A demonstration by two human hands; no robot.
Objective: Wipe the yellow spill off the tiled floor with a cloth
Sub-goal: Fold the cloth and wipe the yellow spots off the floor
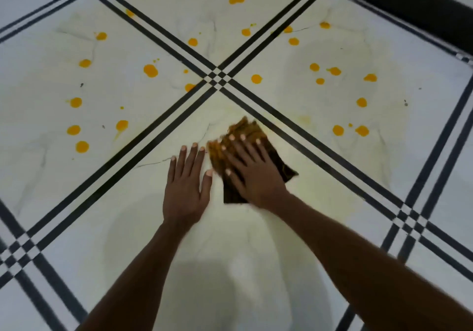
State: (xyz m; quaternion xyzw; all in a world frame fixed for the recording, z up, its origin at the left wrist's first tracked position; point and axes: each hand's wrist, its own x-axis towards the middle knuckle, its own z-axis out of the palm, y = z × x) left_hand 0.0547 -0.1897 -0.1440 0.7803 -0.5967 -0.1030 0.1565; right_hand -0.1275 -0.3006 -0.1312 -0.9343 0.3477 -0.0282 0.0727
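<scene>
Yellow droplets [150, 70] dot the tiled floor [320, 202] on 3 sides of the black line crossing [217, 79], the landmark here: left, beyond and right of it. The cloth [252, 132], brown and folded, lies on the tile just nearer the viewer than the crossing. The right hand [252, 174] presses it flat with spread, straight fingers. The left hand [185, 189] rests palm-down on bare tile beside the cloth, its fingers straight and close together. The tile under the cloth carries only a faint yellowish film, so that patch appears wiped. Judged from the many intact drops around the crossing, most of the wiping remains.
</scene>
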